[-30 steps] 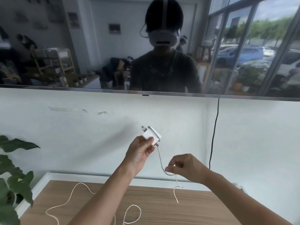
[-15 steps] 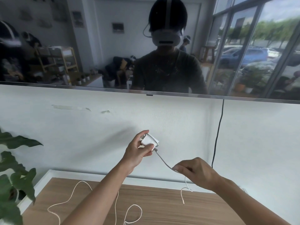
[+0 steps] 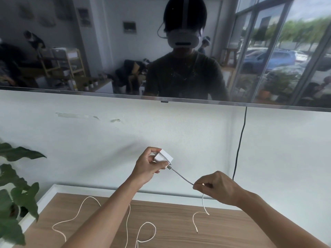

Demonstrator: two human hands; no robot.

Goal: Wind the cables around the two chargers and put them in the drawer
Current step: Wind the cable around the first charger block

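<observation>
My left hand (image 3: 146,168) grips a white charger (image 3: 163,156), held up in front of the white wall. Its pale cable (image 3: 181,176) runs taut from the charger's plug down to my right hand (image 3: 217,187), which pinches it. Past that hand the cable's free end (image 3: 196,220) droops onto the wooden top. A second white cable (image 3: 75,218) lies in loose loops on the wood below my left arm; its charger is out of sight. No drawer is in view.
A wooden cabinet top (image 3: 179,230) with a white raised border lies below. A leafy plant (image 3: 12,192) stands at the left edge. A wall-mounted screen (image 3: 71,51) hangs above, with a black power cord (image 3: 240,145) running down the wall at right.
My right hand has slid down and to the right along the cable, pulling it straighter. My left hand has turned the charger slightly and lowered it a little.
</observation>
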